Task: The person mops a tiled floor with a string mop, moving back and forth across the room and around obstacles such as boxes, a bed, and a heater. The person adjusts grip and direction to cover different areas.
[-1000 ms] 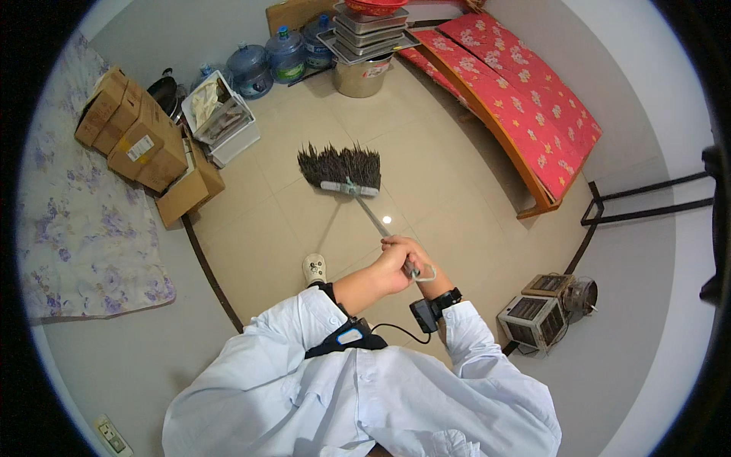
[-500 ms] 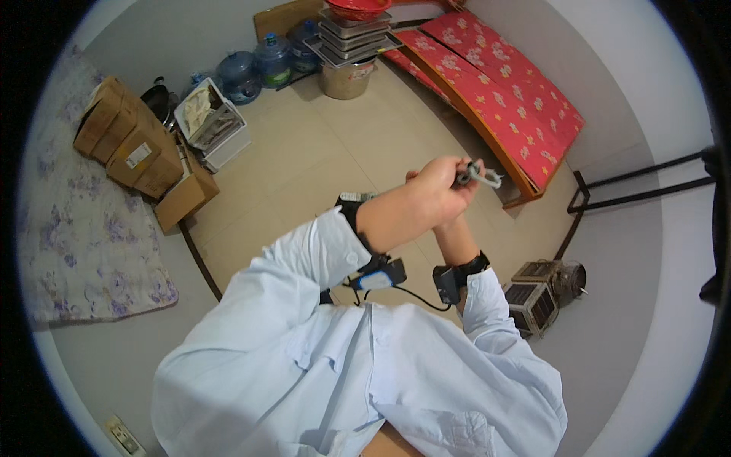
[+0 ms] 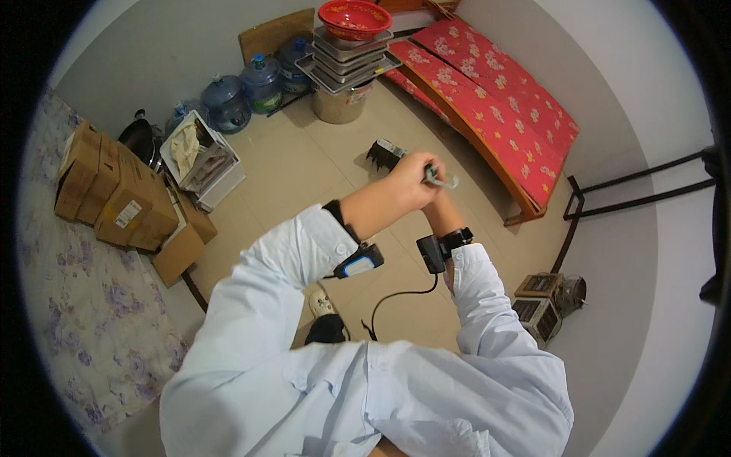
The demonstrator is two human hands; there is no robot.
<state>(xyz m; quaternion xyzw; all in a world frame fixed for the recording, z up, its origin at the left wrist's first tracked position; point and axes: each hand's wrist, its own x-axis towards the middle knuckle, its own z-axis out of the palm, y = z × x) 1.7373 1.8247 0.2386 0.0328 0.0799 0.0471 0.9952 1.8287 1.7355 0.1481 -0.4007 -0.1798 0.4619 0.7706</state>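
Note:
My left hand [image 3: 417, 181] is closed around the upper end of a broom handle [image 3: 431, 174]. A pale grey loop [image 3: 449, 182] sticks out past its fingers. Beyond the hand, low over or on the floor, shows the broom head [image 3: 387, 154], with dark bristles and a grey-white top. Most of the handle between is hidden by my left hand. My right hand [image 3: 435, 210] reaches in behind and below the left; only the wrist side shows and its fingers are hidden. Both wrists wear black straps with small devices [image 3: 359, 262], and a black cable [image 3: 400, 294] hangs from the right one.
Cardboard boxes [image 3: 122, 194], a white bin [image 3: 221, 174] and blue water bottles [image 3: 226, 104] line the left and back. Metal trays [image 3: 346, 68] with red basins [image 3: 355, 17] top a steel pot [image 3: 340, 106]. Red flowered boards [image 3: 502, 107] lean right; a dark frame [image 3: 640, 190] juts out.
Both hands have moved left with the broom handle. The broom head, mostly behind my left arm before, has swung farther away into plain sight. The view has shifted, and my shoe now shows.

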